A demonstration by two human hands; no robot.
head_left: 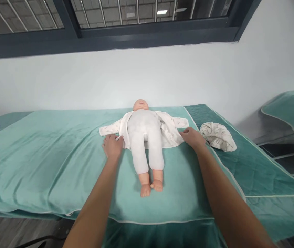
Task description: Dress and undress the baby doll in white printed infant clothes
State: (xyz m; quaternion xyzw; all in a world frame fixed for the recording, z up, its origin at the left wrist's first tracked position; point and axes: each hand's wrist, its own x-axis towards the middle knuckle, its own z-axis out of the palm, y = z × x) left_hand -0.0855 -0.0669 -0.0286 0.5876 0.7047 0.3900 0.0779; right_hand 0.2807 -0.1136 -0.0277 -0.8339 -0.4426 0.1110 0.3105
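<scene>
A baby doll (144, 132) with a white cloth body lies on its back on the green bed cover, its head toward the wall and its bare feet toward me. Beneath its torso a white patterned baby jacket (171, 132) is spread open, both sleeves stretched out to the sides. My left hand (112, 146) pinches the jacket's lower left edge, thumb against fingers. At the opposite lower corner, my right hand (192, 137) grips the hem between thumb and fingers. The doll's arms are not visible; the sleeves lie flat-looking on each side.
A crumpled white patterned cloth (218, 136) lies to the right on a darker green quilted cover (255, 168). Behind the bed rises a white wall (85, 79) with a dark-framed barred window (147, 32). Another green-covered surface (291, 110) stands at the far right.
</scene>
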